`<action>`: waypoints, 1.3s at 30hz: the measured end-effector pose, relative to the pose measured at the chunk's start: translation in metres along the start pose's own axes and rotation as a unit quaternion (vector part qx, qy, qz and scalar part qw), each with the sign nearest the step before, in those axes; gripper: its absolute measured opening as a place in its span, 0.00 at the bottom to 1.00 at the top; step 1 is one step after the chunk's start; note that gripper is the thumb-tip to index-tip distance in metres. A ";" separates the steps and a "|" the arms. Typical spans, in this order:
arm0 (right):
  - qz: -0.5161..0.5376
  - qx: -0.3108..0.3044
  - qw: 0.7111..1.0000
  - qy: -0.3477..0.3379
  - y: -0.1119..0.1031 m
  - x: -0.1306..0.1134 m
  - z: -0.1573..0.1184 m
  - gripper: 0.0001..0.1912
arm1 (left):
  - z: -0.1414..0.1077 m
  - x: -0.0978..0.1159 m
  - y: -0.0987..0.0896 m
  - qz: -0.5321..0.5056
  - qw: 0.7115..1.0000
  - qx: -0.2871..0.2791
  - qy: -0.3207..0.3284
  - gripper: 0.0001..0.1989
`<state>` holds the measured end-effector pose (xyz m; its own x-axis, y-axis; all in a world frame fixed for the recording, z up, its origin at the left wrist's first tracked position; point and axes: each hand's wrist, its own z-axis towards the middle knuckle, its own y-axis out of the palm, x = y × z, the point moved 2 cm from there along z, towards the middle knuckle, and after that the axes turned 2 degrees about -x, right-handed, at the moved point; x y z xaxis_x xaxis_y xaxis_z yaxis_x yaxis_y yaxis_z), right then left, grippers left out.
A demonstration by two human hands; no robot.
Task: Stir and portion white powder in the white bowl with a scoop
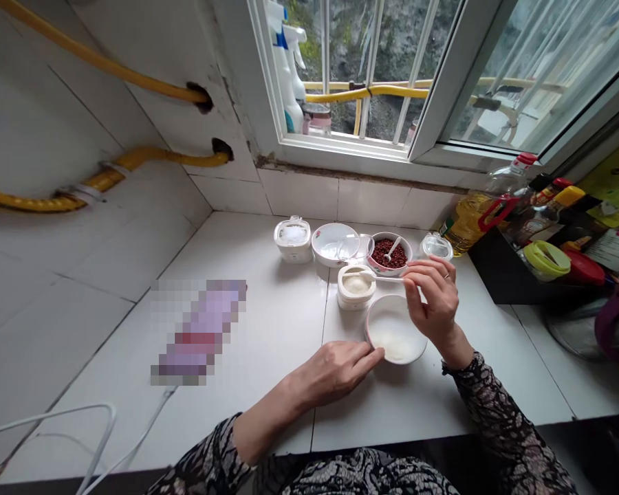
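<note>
Head view: the right hand (433, 299) is closed in a pinch, thumb and fingertips on the far end of a slim white spoon (386, 279); the spoon lies roughly level, its scoop end at the mouth of a square jar (356, 300) of pale granules. The left hand (335, 371) is loosely curled, fingertips touching the near left rim of a white bowl (375, 322) with white powder at its bottom; cannot tell whether the thumb pinches the rim. The bowl stands upright on the white counter (268, 330), nearer than the jar and slightly to its right; farther back is a dish of dark red beans (384, 254). Handling, judged by eye: spoon probably light, fairly stiff plastic; best taken by the handle, scoop kept flat, since loose granules would spill if it rolled. Bowl looks smooth and hard, likely light, apt to slide on the tile and possibly breakable; hold by the rim or outer wall, clear of the powder. Jar seems small and rigid; steady it by its sides.
</note>
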<state>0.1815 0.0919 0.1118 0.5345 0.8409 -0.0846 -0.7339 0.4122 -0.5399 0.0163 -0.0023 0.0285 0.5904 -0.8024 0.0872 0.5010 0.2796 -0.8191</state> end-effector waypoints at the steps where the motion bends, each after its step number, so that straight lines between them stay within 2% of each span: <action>1: 0.016 0.000 1.000 0.014 -0.004 0.002 -0.001 0.07 | 0.000 0.000 0.000 -0.001 1.000 0.001 0.000 0.14; 3: 0.046 -0.024 0.998 0.044 -0.010 0.006 -0.004 0.08 | 0.000 0.000 -0.001 -0.001 1.000 0.001 0.005 0.14; 5: 0.063 -0.077 0.993 0.062 -0.014 0.010 -0.010 0.09 | 0.000 0.000 -0.001 -0.001 1.000 -0.007 0.005 0.13; 9: 0.034 -0.188 0.980 0.055 -0.016 0.015 -0.029 0.10 | -0.002 0.000 0.000 -0.008 1.000 -0.009 0.005 0.13; 13: 0.014 -0.237 0.970 0.053 -0.011 0.010 -0.044 0.10 | -0.002 0.000 0.000 -0.015 1.000 -0.004 0.007 0.13; 16: 0.025 -0.228 0.971 0.071 -0.007 0.008 -0.048 0.10 | -0.002 0.000 0.001 -0.019 1.000 0.000 0.009 0.13; 21: 0.046 -0.162 0.978 0.125 -0.010 0.014 -0.048 0.11 | -0.001 -0.001 0.001 -0.023 1.000 0.001 0.008 0.13; 24: 0.069 -0.146 0.974 0.158 -0.011 0.016 -0.050 0.11 | -0.001 -0.001 0.001 -0.024 1.000 0.000 0.008 0.13; 29: 0.020 -0.161 0.977 0.140 -0.005 0.015 -0.055 0.11 | -0.001 0.000 0.001 -0.022 1.000 -0.001 0.006 0.13; 34: 0.022 -0.161 0.975 0.149 -0.001 0.014 -0.057 0.11 | -0.002 -0.001 0.001 -0.022 1.000 -0.005 0.005 0.13; 39: 0.039 -0.194 0.970 0.143 0.004 0.008 -0.057 0.12 | -0.003 -0.001 0.003 -0.020 1.000 -0.012 0.004 0.13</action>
<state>0.2067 0.0805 0.0606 0.6184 0.7103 -0.3361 -0.5939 0.1423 -0.7919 0.0150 -0.0024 0.0245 0.5642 -0.8175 0.1159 0.5098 0.2344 -0.8278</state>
